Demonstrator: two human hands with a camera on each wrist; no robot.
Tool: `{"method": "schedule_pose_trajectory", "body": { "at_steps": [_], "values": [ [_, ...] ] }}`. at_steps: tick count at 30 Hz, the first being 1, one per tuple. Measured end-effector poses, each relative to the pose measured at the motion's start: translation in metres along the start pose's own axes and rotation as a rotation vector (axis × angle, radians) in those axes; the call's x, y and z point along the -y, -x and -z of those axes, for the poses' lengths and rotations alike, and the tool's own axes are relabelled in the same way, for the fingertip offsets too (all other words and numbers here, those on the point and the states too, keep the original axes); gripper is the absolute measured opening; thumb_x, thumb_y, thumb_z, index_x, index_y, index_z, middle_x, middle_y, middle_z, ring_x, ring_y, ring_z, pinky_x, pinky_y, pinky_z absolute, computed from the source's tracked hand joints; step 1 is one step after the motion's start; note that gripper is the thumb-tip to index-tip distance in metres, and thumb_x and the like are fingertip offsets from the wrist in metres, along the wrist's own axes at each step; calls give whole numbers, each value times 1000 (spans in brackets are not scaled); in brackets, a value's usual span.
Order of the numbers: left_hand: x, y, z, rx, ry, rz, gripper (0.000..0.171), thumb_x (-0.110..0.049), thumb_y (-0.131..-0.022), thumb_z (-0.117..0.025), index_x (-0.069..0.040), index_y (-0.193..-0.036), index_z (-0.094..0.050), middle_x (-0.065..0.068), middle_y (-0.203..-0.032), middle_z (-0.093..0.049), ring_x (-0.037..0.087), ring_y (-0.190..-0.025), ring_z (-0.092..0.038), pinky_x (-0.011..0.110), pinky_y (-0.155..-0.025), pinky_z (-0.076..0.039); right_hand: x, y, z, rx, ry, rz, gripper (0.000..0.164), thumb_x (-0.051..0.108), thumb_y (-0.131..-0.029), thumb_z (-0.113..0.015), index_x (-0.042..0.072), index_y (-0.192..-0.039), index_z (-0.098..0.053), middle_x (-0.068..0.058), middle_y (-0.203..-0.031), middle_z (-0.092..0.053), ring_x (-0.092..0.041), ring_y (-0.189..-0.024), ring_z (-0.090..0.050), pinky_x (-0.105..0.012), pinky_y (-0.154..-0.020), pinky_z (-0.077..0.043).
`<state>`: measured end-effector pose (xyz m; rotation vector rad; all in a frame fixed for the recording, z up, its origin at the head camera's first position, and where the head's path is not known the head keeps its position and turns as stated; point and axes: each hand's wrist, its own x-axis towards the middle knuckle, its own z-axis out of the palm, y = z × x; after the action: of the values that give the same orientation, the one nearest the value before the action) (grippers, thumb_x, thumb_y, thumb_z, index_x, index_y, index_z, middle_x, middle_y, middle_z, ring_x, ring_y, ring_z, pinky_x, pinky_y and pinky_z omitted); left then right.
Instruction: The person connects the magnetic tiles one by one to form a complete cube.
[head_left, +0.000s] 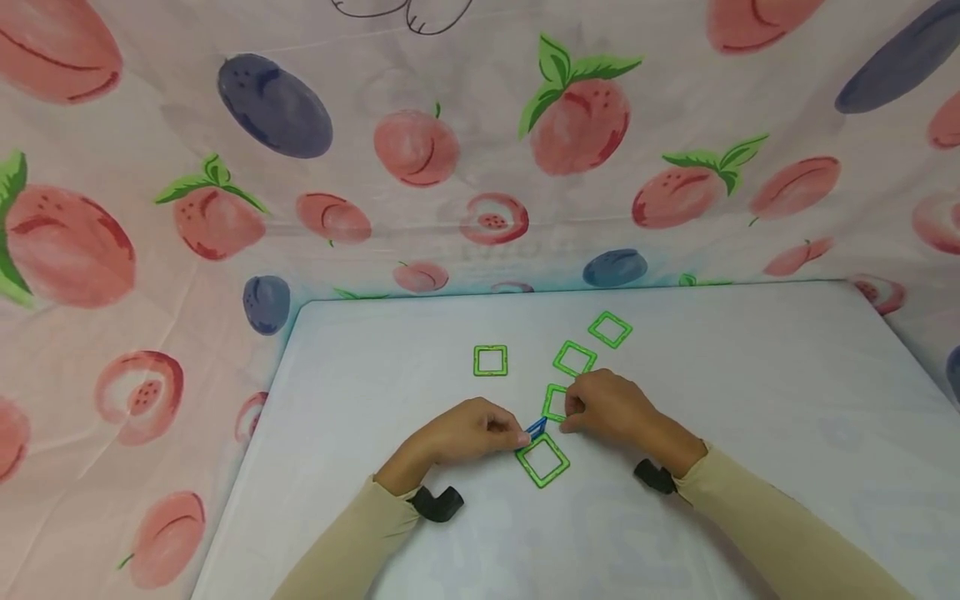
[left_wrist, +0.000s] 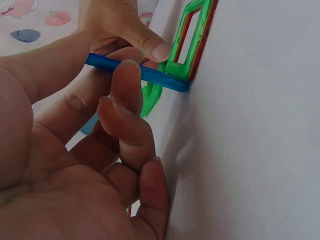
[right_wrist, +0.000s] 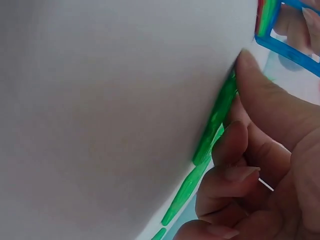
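Observation:
My left hand (head_left: pixel 468 433) pinches a blue open-frame tile (head_left: pixel 537 429) between thumb and fingertips. The blue tile stands tilted up at the far edge of a green square frame tile (head_left: pixel 556 475) lying on the table. Red shows along the underside of that green tile in the left wrist view. Just to the right and farther away, my right hand (head_left: pixel 611 408) holds a second green square tile (head_left: pixel 547 402) by its right side, hiding part of it. In the right wrist view the thumb lies at the end of this green tile (right_wrist: pixel 216 120), with the other fingers curled beside it.
Beyond the right hand lie two more green square tiles (head_left: pixel 583 349), one behind the other in a diagonal line. Another green square (head_left: pixel 491 347) lies apart to the left. The white table (head_left: pixel 750 375) ends at a fruit-patterned cloth (head_left: pixel 450 67) behind and at the left.

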<state>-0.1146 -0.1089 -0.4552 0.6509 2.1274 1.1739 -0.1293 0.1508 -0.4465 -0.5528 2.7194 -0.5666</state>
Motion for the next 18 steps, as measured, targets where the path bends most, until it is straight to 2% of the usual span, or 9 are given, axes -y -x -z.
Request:
{"method": "schedule_pose_trajectory", "body": {
  "at_steps": [4, 9, 12, 18],
  "values": [
    [2, -1, -2, 7, 14, -3, 24, -38, -98, -70, -18, -89, -80, -1, -84, -71, 4, -72, -53, 22, -65, -41, -6, 6, 1, -9, -26, 24, 20, 28, -84, -85, 19, -73, -70, 9, -65, -57, -9, -66, -50, -27, -60, -42],
    [2, -2, -3, 22, 20, -17, 25, -39, -97, -71, -17, -89, -80, 0, -85, -74, 6, -70, -57, 21, -63, -43, -8, 16, 8, -29, -129, 88, 22, 25, -88, -82, 17, -72, -68, 9, -61, -51, -8, -61, -46, -24, -57, -38],
    [1, -2, -3, 20, 14, -20, 24, -39, -96, -71, -17, -89, -80, -1, -82, -73, 5, -68, -55, 21, -62, -41, -6, 21, 12, -10, -179, 121, 20, 22, -89, -80, 16, -74, -69, 10, -61, -49, -6, -61, -46, -23, -57, -38],
    [-3, 0, -4, 11, 18, 0, 22, -37, -95, -73, -17, -89, -81, -2, -80, -70, 2, -69, -53, 21, -62, -41, 3, 27, 16, 48, -244, 189, 15, 19, -93, -76, 15, -79, -70, 10, -67, -56, -4, -61, -47, -21, -57, -39]
  ]
}}
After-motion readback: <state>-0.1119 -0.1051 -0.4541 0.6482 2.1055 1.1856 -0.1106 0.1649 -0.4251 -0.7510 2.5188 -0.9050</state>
